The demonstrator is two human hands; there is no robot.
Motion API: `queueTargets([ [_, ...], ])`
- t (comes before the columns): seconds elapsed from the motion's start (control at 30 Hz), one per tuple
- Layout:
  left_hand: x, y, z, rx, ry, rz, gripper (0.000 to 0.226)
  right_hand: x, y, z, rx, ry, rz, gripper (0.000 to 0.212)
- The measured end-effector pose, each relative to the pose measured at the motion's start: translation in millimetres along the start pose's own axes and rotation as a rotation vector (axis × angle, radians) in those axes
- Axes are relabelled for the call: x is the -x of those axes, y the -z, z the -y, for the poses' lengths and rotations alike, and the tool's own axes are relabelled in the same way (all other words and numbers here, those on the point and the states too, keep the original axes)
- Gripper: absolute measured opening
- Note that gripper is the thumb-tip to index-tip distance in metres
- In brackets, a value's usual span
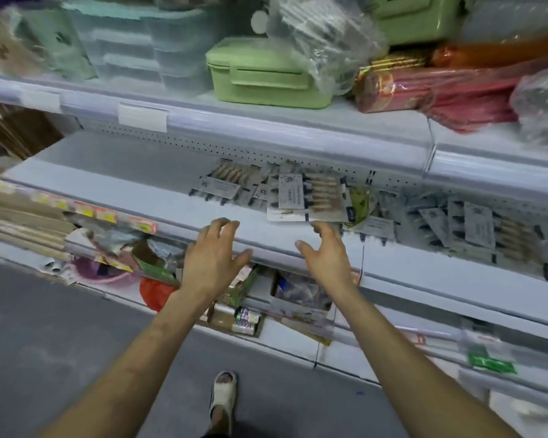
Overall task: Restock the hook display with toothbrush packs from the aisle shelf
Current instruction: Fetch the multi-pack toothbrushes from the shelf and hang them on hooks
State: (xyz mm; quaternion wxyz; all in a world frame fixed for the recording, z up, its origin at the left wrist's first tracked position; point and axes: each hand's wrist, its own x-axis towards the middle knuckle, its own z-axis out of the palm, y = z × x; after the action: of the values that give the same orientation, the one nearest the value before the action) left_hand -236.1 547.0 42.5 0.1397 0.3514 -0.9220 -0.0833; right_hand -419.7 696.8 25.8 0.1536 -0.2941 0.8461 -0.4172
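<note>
my left hand [214,257], right hand [328,257]: both spread, empty | toothbrush pack [310,197]: looks light, stiff card, slick | take its near edge

We look down on a grey floor [60,358] across the lower left of the frame. A pale grey shelving unit [456,175] runs diagonally from the left edge to the lower right. Behind its middle shelf [124,178] we see a perforated back panel [203,143]; a white label holder [142,116] clips to the upper shelf [266,121] edge.
</note>
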Motion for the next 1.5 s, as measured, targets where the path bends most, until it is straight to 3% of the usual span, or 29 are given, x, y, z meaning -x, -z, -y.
queueTargets([
  [0.23, -85, -24, 73, -0.048, -0.148, 0.079, 0.063, -69, -66, 1, -0.366, -0.311, -0.352, 0.045],
  [0.4, -132, -36, 99, -0.042, -0.19, 0.092, 0.058, -79, -91, -5, -0.538, -0.436, -0.535, 0.053],
  [0.63, -149, -62, 89, -0.042, -0.266, 0.127, 0.059, -103, -100, -7, -0.826, -0.536, -0.534, 0.071],
  [0.8, -143, -77, 89, -0.014, -0.305, 0.131, 0.057, -118, -107, 9, -1.191, -0.518, -0.54, 0.071],
  [0.93, -137, -84, 95, -0.017, -0.307, 0.119, 0.059, -121, -108, 13, -1.347, -0.568, -0.544, 0.07],
  [1.17, -137, -82, 107, -0.004, -0.271, 0.098, 0.059, -96, -87, 5, -1.177, -0.495, -0.508, 0.061],
  [1.33, -154, -73, 128, -0.012, -0.2, 0.061, 0.051, -96, -76, -13, -0.943, -0.402, -0.549, 0.03],
  [1.5, -176, -72, 160, -0.053, -0.118, 0.084, 0.056, -90, -78, 0, -0.918, -0.386, -0.478, 0.036],
])
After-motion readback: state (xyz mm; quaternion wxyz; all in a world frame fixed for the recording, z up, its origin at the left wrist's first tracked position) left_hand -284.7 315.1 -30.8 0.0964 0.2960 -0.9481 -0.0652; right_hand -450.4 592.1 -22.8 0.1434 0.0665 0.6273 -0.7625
